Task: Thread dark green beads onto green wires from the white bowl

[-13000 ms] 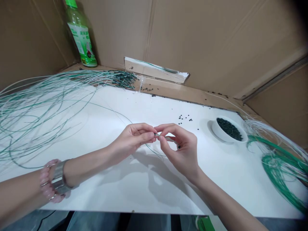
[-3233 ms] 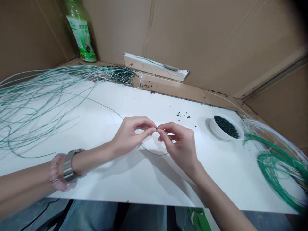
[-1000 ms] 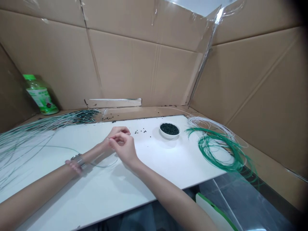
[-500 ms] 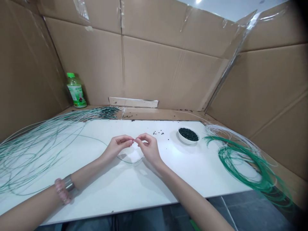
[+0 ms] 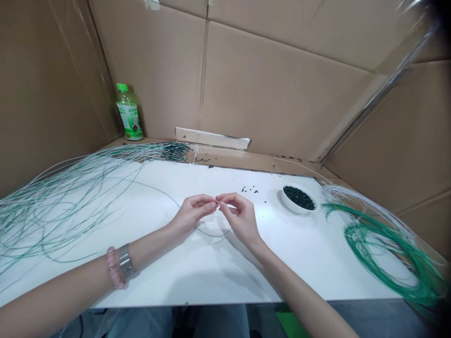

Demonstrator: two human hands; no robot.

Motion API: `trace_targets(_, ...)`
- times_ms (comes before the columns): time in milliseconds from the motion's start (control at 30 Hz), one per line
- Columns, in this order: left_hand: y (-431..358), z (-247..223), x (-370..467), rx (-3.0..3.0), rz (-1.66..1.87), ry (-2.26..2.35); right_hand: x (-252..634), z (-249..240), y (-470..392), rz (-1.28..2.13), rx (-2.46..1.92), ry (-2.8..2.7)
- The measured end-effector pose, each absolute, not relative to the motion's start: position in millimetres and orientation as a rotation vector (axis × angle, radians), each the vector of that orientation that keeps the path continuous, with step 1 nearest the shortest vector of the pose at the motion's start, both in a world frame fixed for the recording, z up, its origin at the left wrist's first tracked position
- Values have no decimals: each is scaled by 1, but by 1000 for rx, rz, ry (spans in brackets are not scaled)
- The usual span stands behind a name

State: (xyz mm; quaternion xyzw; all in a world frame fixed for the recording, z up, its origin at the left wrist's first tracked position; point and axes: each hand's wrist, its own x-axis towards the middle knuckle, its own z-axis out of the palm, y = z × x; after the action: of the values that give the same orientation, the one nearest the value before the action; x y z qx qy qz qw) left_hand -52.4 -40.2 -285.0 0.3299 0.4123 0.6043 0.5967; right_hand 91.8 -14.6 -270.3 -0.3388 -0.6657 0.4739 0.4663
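Note:
Over the white tabletop, my left hand [image 5: 195,211] and my right hand [image 5: 241,218] meet fingertip to fingertip, both pinched closed. Between them is a thin green wire [image 5: 213,236], which sags in a loop below my fingers. Its other part runs left from behind my left hand towards a spread of similar strands. A tiny pale bit shows at the fingertips; whether a bead is there is too small to tell. To the right of my right hand stands a white bowl [image 5: 288,204] full of small dark beads [image 5: 299,197].
Several loose dark beads [image 5: 250,189] lie beyond my hands. Green and white strands [image 5: 70,188] with dark ends [image 5: 176,151] cover the left side. A coil of green wire [image 5: 384,263] lies at the right edge. A green-capped bottle [image 5: 129,115] stands by the cardboard wall [image 5: 264,84].
The camera view has shifted, so the table and hands appear further right. Both hands stay pinched together on the green wire, with little change in pose.

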Motion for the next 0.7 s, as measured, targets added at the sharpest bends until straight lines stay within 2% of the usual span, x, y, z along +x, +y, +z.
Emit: trace_targets(700,-39,-281,-53,643,1413,890,91,-266,-20,1149,-818,-1617)
